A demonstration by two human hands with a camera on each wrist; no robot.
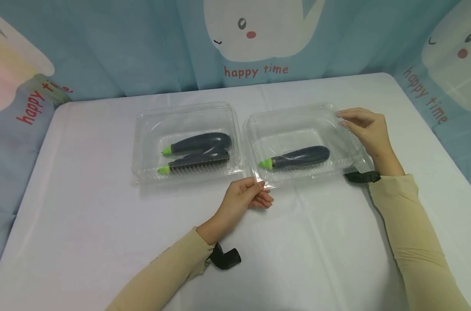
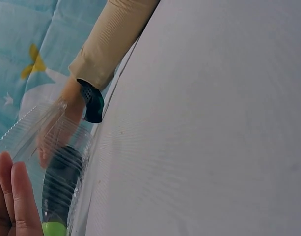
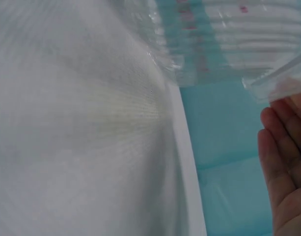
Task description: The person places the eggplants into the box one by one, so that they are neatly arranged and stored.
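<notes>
Two clear plastic boxes stand side by side on the table. The right box (image 1: pixel 289 125) has one dark eggplant (image 1: pixel 301 157) with a green end inside. At its near left corner my left hand (image 1: pixel 241 194) pinches the rim between thumb and forefinger, the other fingers loosely bent below. My right hand (image 1: pixel 369 131) holds the far right edge, thumb and fingers on the thin plastic. In the right wrist view the fingers (image 3: pixel 275 157) reach up to a clear plastic corner. Through the ribbed wall, the left wrist view shows the eggplant (image 2: pixel 59 187) too.
The left box (image 1: pixel 150 125) holds two more dark eggplants (image 1: pixel 200 142) with green ends, one partly behind the ribbed wall. A white cloth covers the table (image 1: pixel 103 242). Blue curtains (image 1: pixel 142 47) printed with white figures hang behind it and along both sides.
</notes>
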